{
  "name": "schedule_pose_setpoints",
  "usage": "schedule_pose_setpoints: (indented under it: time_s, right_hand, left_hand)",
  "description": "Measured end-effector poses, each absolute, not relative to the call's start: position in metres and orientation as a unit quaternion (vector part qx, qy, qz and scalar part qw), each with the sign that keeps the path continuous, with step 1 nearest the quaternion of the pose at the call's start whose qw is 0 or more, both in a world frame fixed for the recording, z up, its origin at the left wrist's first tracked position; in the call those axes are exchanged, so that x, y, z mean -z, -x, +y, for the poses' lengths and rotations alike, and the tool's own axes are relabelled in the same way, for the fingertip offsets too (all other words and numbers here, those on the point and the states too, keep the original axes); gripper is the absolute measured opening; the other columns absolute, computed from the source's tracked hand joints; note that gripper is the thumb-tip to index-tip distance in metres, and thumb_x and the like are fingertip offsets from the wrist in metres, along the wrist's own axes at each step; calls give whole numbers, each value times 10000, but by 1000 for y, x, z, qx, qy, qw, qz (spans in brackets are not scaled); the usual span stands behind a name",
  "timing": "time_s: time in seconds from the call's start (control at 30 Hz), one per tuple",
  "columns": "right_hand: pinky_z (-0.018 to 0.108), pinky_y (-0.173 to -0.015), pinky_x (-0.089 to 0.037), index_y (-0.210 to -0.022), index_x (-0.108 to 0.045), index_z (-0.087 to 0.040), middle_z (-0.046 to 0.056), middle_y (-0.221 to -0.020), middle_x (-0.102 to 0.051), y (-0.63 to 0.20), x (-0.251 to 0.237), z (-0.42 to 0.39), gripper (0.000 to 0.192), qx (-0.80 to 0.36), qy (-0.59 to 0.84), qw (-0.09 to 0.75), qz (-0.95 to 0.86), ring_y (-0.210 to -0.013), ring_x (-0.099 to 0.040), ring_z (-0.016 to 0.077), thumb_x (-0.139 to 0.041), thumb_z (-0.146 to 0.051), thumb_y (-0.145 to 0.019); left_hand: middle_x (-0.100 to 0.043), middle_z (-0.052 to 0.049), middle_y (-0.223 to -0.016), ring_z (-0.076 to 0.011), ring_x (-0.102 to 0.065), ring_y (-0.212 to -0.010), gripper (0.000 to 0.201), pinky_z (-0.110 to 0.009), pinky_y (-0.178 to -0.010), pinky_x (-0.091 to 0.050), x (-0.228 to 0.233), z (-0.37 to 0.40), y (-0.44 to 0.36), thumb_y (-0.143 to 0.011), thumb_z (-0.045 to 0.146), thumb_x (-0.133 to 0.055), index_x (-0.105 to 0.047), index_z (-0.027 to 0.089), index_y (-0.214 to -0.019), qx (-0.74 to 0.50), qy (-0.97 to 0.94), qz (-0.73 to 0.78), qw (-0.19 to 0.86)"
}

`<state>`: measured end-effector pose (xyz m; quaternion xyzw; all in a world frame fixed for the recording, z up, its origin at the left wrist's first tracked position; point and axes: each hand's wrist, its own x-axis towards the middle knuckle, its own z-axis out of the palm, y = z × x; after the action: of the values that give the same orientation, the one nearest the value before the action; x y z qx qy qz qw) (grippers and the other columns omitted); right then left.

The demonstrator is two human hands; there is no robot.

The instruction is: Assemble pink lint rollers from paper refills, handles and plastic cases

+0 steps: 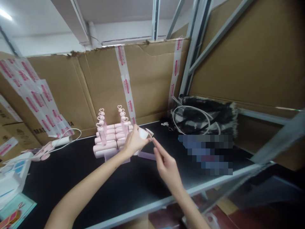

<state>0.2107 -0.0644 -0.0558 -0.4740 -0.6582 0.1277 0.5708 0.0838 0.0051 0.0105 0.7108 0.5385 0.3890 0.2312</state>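
Note:
Above the black tabletop, my left hand is closed around a small white piece with a pale pink end. Close on its right, my right hand pinches a thin, slender thing whose tip meets the pink end; its kind is too blurred to make out. Just left of my left hand, several pale pink cylinders lie stacked in two columns, with heart-shaped loops standing up from them. A lavender strip lies flat beneath my hands.
Taped cardboard walls the back. On the right lie a coiled white cable and a dark patterned cloth. A pink device with a cord, a white box and a green packet stand left. A metal rail edges the front.

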Motion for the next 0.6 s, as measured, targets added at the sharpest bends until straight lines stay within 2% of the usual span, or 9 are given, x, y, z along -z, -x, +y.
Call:
schedule_pose_setpoints:
  time_s: [0.07,0.13,0.17,0.23,0.33,0.5,0.6]
  right_hand:
    - [287,-576,-546,-1252,-520,-160,94,-914,-691,-229,48,-59,424,-189,505,536,-649,-751,-670,214,-426,-380,-902]
    - [233,-328,-399,-1145,-569,-164,3,-587,-591,-249,38,-55,412,-259,532,493,-638,-402,-531,145,-437,-450,-879]
    - [218,-287,-325,-1064,-585,-171,-35,-514,-511,-257,33,-52,387,-274,537,488,-631,-326,-435,113,-454,-476,-863]
    - [201,-317,-311,-895,-558,-188,-55,-528,-454,-268,24,-41,320,-254,523,527,-620,-350,-394,85,-524,-497,-818]
    - [195,-431,-385,-782,-463,-204,-27,-665,-500,-268,15,-13,336,-207,475,577,-631,-525,-475,99,-631,-491,-736]
    - [185,-332,-277,-722,-354,-228,-73,-560,-374,-246,11,22,359,-240,457,557,-651,-409,-347,77,-485,-548,-818]
    - [184,-355,-299,-714,-310,-231,-67,-590,-400,-244,10,30,385,-240,460,559,-647,-428,-373,74,-499,-553,-805]
  left_hand:
    - [-609,-31,-803,-202,-590,-763,450,-262,-647,-400,-7,19,-93,-580,310,-757,-430,199,-869,-388,-713,532,243]
    - [-605,-35,-817,-205,-586,-785,459,-267,-666,-409,-4,27,-97,-571,319,-767,-433,193,-859,-390,-717,523,248]
    - [-602,-33,-815,-210,-585,-790,472,-272,-672,-412,-3,30,-99,-561,331,-775,-435,193,-857,-390,-719,518,250]
    - [-597,-20,-794,-214,-583,-778,513,-280,-677,-417,-3,31,-101,-521,358,-799,-442,198,-852,-390,-725,504,260]
    - [-581,14,-721,-203,-577,-720,542,-282,-664,-420,-4,29,-105,-459,369,-826,-451,206,-814,-392,-732,480,283]
    - [-562,4,-698,-201,-564,-702,552,-306,-647,-430,-1,26,-108,-430,388,-838,-447,196,-770,-437,-699,471,314]
    - [-589,-30,-749,-180,-589,-700,505,-289,-628,-458,-3,24,-105,-520,412,-802,-463,172,-807,-474,-671,448,354]
